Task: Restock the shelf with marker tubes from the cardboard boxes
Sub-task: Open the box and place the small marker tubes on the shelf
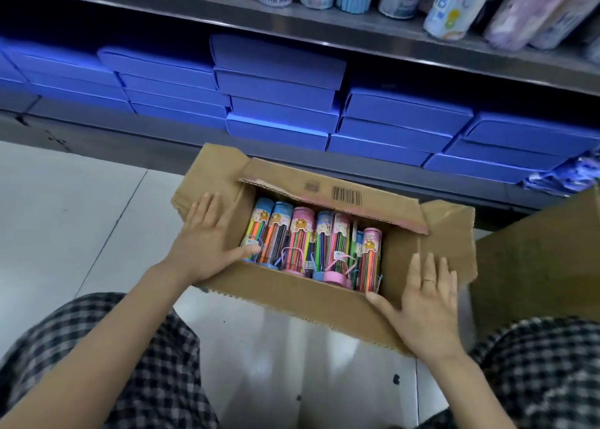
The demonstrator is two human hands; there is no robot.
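Tiled floor point(81, 201). Both hands flat, fingers spread: left hand point(207, 237), right hand point(428, 302) pressing flaps of open brown cardboard box point(292, 298). Flaps may spring back over colourful plastic marker tubes point(311, 240).

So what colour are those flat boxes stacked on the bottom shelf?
Blue. The stacked boxes show clearly in the head view, behind the cardboard box.

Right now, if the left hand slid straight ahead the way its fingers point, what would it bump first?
Probably the blue boxes on the bottom shelf. The left hand lies flat on the cardboard box's side flap, fingers pointing up-left; depth is unclear.
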